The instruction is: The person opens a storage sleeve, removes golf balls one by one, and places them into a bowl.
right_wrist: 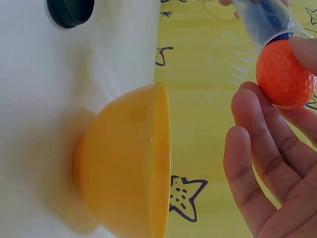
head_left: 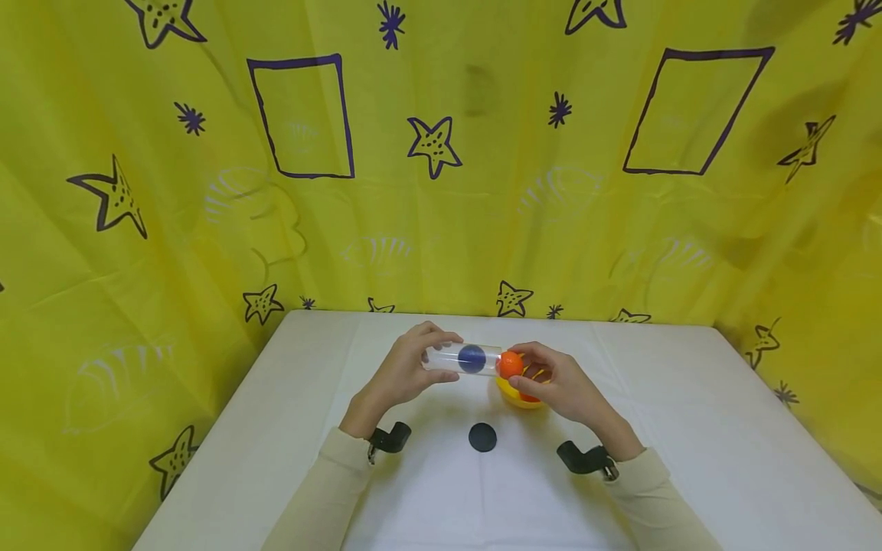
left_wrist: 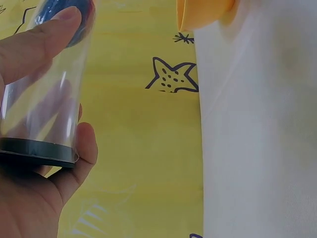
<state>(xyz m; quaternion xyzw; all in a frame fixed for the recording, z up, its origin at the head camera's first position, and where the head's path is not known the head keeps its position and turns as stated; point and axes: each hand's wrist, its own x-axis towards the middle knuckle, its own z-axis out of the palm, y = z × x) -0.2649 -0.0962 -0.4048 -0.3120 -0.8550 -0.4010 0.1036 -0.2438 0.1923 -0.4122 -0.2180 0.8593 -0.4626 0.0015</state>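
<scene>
My left hand (head_left: 405, 366) grips a clear plastic tube (head_left: 441, 357) near its closed end, holding it nearly sideways above the table. A black cap (left_wrist: 37, 151) covers that end in the left wrist view. Inside the tube sits a dark blue ball (head_left: 472, 358). Between thumb and fingers, my right hand (head_left: 563, 384) pinches an orange golf ball (right_wrist: 285, 74) right at the tube's open mouth. Just below the right hand stands a yellow bowl (right_wrist: 119, 158), with more orange (head_left: 529, 397) showing inside it.
A round black cap (head_left: 482, 437) lies on the white-covered table (head_left: 427, 490), nearer to me than the bowl. Yellow curtain (head_left: 386, 214) with star drawings hangs behind the table and along both sides. Each wrist carries a black camera mount (head_left: 391, 437).
</scene>
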